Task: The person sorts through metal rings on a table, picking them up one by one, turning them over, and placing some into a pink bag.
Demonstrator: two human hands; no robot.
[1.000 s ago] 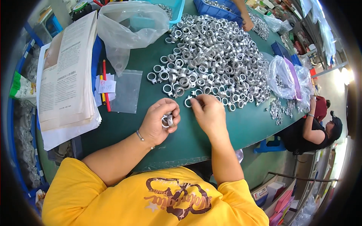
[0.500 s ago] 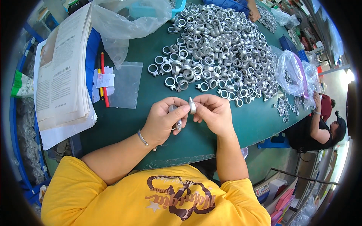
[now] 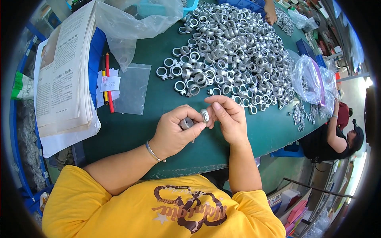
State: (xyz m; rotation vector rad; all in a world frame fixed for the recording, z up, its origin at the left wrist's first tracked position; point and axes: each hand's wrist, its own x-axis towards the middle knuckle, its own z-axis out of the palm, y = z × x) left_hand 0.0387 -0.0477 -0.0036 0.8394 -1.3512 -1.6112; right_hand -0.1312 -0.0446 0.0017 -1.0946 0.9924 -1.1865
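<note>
A small silver metal ring clamp [image 3: 204, 115] sits pinched between the thumb and fingers of my left hand [image 3: 172, 129]. Its side with small marks or holes faces up. A second, darker cylindrical metal piece [image 3: 186, 123] is tucked in the same hand's curled fingers, partly hidden. Close against the ring's right side is my right hand [image 3: 232, 123]. Its thumb and forefinger are lifted off the ring, while the lower fingers bend beside it, perhaps touching. Just beyond my hands, a large heap of similar ring clamps [image 3: 238, 51] covers the green table [image 3: 158, 105].
To the left lie a stack of printed papers [image 3: 59, 83], red and yellow pens [image 3: 110, 95], a paper tag [image 3: 109, 83] and a clear zip bag [image 3: 133, 87]. Smaller metal parts [image 3: 299, 115] lie at right. A person in black [image 3: 323, 139] sits beyond; another hand [image 3: 270, 12] reaches in at the far side.
The ring has turned from edge-on to showing its marked side and sits slightly lower. My right thumb and forefinger have come off it. The darker piece in my left hand shows more.
</note>
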